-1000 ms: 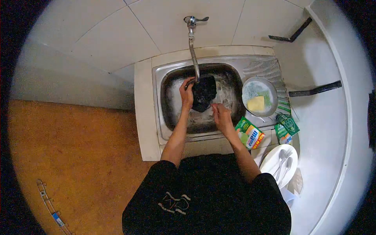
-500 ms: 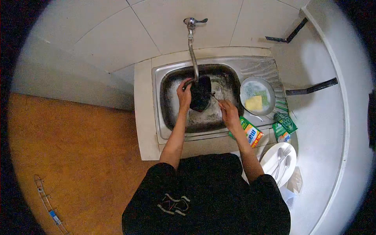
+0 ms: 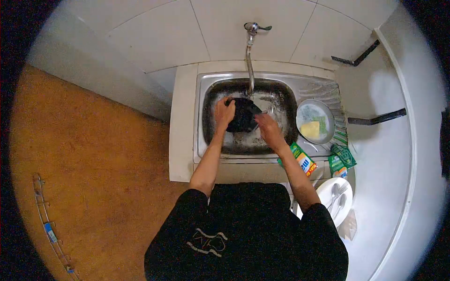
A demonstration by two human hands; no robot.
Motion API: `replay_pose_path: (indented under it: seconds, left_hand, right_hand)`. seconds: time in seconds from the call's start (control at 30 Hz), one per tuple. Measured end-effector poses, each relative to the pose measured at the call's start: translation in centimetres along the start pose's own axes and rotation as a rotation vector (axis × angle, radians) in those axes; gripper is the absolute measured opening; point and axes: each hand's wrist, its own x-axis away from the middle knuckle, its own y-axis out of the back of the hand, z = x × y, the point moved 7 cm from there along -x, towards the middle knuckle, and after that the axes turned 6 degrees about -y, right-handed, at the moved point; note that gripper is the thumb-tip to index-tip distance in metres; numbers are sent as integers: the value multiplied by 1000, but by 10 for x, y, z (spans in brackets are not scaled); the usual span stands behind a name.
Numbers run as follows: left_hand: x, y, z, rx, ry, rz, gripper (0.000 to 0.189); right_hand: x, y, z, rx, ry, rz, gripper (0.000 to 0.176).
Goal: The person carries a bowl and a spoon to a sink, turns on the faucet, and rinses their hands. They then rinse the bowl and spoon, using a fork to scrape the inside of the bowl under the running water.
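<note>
A black pan-like object is held over the steel sink basin, below the curved spout of the faucet. My left hand grips its upper left edge, with fingers wrapped round the rim. At its right side, my right hand is closed on a thin utensil; only a bit of it shows near the fingertips, and its kind is hard to tell. Foam and dark residue mark the basin floor around the black object.
On the drainboard right of the basin is a round bowl with suds and a yellow sponge. Green packets lie near the sink's right front. A white plate holds spoons and a fork. Black brackets stick out from the right wall.
The view has shifted, so the sink appears further right. The black object has turned and shows broader. My right hand has come closer to its right edge, and the utensil shows less.
</note>
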Motion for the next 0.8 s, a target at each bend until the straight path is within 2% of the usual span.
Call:
replay_pose_path:
  seconds: [0.03, 0.17, 0.23, 0.37, 0.43, 0.47, 0.53, 0.57, 0.63, 0.67, 0.73, 0.77, 0.8]
  left_hand:
    - [4, 6, -6, -33, -10, 26, 30]
    - [7, 6, -5, -12, -85, 21, 26]
    - [7, 3, -10, 180, -101, 102, 22]
    - [-5, -23, 12, 116, -148, 56, 23]
    - [-10, -23, 19, 169, -191, -37, 24]
    - [-13, -27, 25, 171, -192, -33, 24]
    - [-14, -28, 31, 193, -96, 26, 25]
    - [-13, -26, 32, 191, -97, 35, 25]
    - [-11, -19, 31, 379, -119, 47, 27]
    - [-8, -19, 33, 378, -121, 51, 27]
    - [1, -20, 55, 565, -33, -9, 28]
    - [14, -38, 82, 806, 178, 134, 31]
    - [18, -35, 80, 803, 179, 133, 31]
  right_hand:
    - [4, -5, 8, 96, 143, -5, 17]
    - [2, -9, 8, 20, 65, 62, 15]
    - [-6, 12, -2, 17, -73, -63, 15]
    - [17, -11, -6, 3, 51, 68, 14]
    - [22, 5, -12, -15, -121, -46, 10]
    - [25, 10, -11, -13, -125, -46, 10]
    - [38, 30, -31, -43, -405, -203, 16]
    - [45, 32, -34, -42, -413, -204, 16]
    - [67, 33, -61, -545, -751, -348, 24]
    - [71, 34, -62, -545, -754, -352, 24]
    - [86, 30, -66, -880, -932, -430, 25]
    - [93, 25, -67, -885, -941, -426, 25]
    - [99, 15, -72, -999, -981, -418, 25]
